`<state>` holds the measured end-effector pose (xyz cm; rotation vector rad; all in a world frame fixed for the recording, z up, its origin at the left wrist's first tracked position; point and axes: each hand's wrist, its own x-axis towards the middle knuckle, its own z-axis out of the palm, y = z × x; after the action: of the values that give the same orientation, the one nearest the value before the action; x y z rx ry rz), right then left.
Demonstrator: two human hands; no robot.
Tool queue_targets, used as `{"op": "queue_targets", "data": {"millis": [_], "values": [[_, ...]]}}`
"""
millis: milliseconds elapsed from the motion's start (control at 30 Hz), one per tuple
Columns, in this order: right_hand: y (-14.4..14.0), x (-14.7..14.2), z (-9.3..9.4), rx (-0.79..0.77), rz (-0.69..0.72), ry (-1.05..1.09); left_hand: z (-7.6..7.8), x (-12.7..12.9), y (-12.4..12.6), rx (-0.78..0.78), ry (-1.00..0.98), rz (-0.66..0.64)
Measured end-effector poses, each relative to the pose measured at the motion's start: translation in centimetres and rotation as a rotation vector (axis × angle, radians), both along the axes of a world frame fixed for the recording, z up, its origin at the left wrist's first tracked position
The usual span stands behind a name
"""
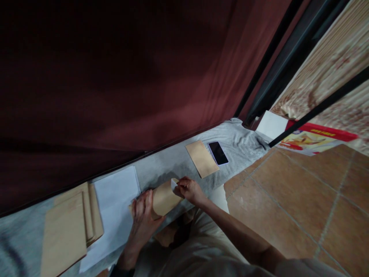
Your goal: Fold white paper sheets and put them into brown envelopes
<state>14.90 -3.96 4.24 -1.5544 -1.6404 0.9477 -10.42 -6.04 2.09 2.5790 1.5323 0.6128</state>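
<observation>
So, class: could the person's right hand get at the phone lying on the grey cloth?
Probably yes. The right hand pinches the envelope, and only bare grey cloth and a flat brown envelope separate it from the phone.

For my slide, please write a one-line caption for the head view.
Left hand holds a brown envelope while right hand pinches white paper at its opening.

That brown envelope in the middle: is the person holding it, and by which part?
Yes. The left hand presses on the brown envelope at its near end, and the right hand pinches a white slip at its far, open end.
</observation>
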Motion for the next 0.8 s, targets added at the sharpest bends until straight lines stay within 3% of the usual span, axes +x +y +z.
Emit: {"op": "queue_targets", "data": {"millis": [333,667,800], "values": [[-0.3,-0.6,-0.2,-0.042,-0.102,0.003,-0.3,0.2,0.3,0.017,0.030,-0.001],[-0.7,-0.4,-1.4,-0.036,-0.205,0.190,-0.2,0.6,0.3,0.040,0.054,-0.033],[-0.4,-0.2,-2.1,-0.112,-0.284,0.327,-0.1,0.4,0.7,0.041,0.071,-0.050]]}}
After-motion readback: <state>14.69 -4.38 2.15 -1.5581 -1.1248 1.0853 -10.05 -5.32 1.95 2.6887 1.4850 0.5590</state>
